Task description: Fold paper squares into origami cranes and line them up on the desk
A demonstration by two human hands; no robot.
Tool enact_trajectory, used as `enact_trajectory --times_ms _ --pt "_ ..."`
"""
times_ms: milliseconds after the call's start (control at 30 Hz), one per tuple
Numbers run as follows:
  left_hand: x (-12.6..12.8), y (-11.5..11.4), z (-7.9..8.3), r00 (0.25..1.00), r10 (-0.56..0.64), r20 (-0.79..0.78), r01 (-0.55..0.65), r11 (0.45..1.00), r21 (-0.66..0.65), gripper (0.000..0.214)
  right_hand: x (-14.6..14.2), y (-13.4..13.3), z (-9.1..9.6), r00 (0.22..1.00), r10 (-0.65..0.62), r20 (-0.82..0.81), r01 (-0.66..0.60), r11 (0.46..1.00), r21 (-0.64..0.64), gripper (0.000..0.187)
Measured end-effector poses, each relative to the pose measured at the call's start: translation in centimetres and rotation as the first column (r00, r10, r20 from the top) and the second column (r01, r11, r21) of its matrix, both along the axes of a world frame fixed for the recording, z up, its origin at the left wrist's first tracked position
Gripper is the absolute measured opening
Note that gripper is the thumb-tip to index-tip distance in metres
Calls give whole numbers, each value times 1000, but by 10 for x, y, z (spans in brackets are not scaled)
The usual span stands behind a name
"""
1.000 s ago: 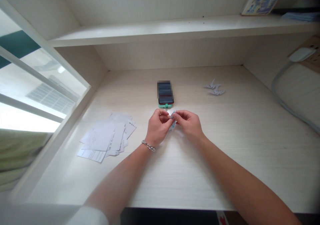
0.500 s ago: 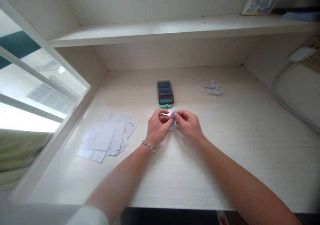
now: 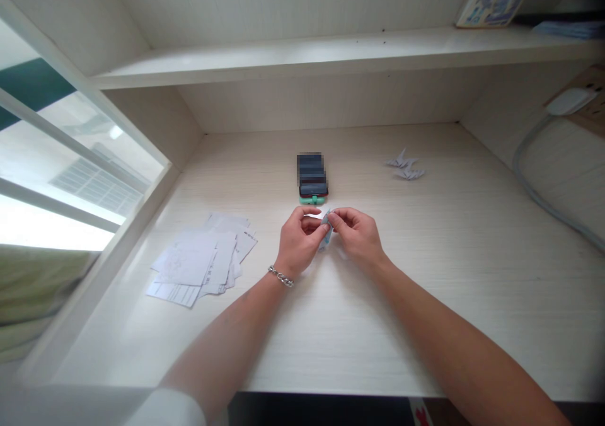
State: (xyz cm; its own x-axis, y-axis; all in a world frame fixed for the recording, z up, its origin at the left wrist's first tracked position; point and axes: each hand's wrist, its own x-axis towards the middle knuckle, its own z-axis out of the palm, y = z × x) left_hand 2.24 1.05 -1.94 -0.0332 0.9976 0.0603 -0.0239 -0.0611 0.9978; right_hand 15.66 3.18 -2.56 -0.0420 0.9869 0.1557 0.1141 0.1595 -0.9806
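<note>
Both my hands meet over the middle of the pale wooden desk (image 3: 425,300). My left hand (image 3: 297,240), with a metal bracelet at the wrist, and my right hand (image 3: 358,234) pinch a small folded piece of light blue paper (image 3: 325,232) between their fingertips. Most of the paper is hidden by the fingers. A phone in a green case (image 3: 312,179) lies flat just beyond my hands.
A loose pile of white paper sheets (image 3: 203,259) lies to the left. Two small folded paper figures (image 3: 404,166) sit at the back right. A grey cable (image 3: 543,202) runs along the right wall. A shelf (image 3: 331,54) overhangs the desk's back.
</note>
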Motion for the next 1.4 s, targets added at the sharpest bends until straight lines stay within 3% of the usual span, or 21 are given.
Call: enact_trajectory --times_ms 367,833,1133,1400 --pt "-1 1 2 1000 -19 2 19 1000 3 34 -1 0 1 998 17 -54 -17 1000 -2 23" --pt "1 0 2 997 -63 39 64 998 -22 35 2 0 2 968 9 -252 -31 996 -87 18" --pt "3 -1 2 998 -44 38 44 999 -22 38 2 0 3 978 -26 -206 10 997 -80 24" --pt "1 0 4 996 -55 68 59 996 -65 41 7 3 4 966 49 -254 -80 990 -115 22"
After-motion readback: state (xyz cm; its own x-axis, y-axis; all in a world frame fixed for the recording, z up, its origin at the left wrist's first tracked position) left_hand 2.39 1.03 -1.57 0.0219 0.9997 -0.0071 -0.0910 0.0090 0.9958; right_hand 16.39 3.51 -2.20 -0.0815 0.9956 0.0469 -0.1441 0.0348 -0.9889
